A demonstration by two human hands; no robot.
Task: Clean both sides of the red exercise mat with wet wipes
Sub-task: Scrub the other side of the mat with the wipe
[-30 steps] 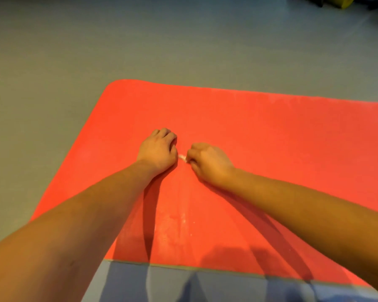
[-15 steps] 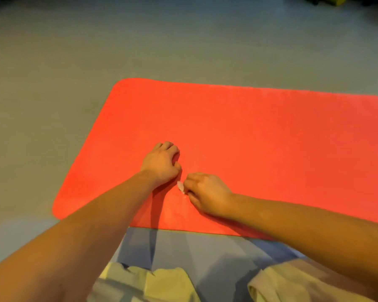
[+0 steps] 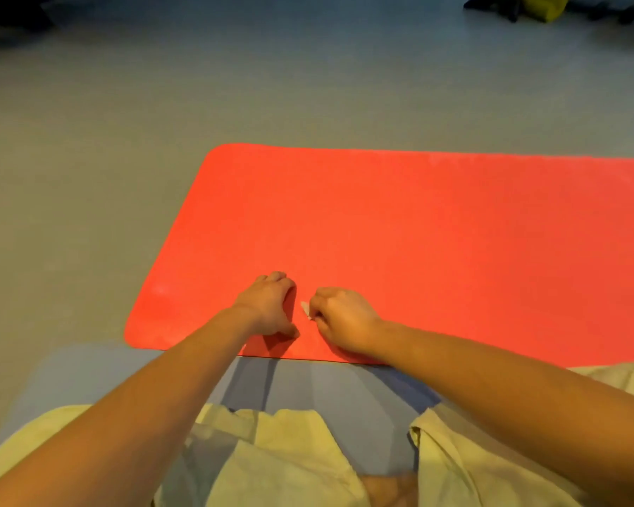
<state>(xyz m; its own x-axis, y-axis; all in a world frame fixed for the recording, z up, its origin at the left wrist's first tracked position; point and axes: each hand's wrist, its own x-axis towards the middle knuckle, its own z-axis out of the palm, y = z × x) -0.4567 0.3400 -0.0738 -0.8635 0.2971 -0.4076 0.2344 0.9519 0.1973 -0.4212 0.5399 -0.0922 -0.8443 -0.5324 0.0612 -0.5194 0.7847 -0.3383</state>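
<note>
The red exercise mat [image 3: 436,228] lies flat on the grey floor, its rounded left end in view and its right part running out of frame. Both hands sit close together on the mat near its front edge. My right hand [image 3: 341,322] has its fingers curled round a small white wet wipe [image 3: 305,309]; only a corner of the wipe sticks out toward the left hand. My left hand [image 3: 269,305] rests on the mat with fingers curled under and the thumb touching the surface. Nothing shows in it.
Grey floor [image 3: 88,177] surrounds the mat. A blue-grey strip [image 3: 337,393] lies between the mat's front edge and my knees in pale yellow-green cloth [image 3: 290,451]. Dark items and a yellow object [image 3: 542,7] sit far back right.
Both hands have slid back across the mat toward its front edge, staying side by side. The view has pulled back, and my knees have come into sight.
</note>
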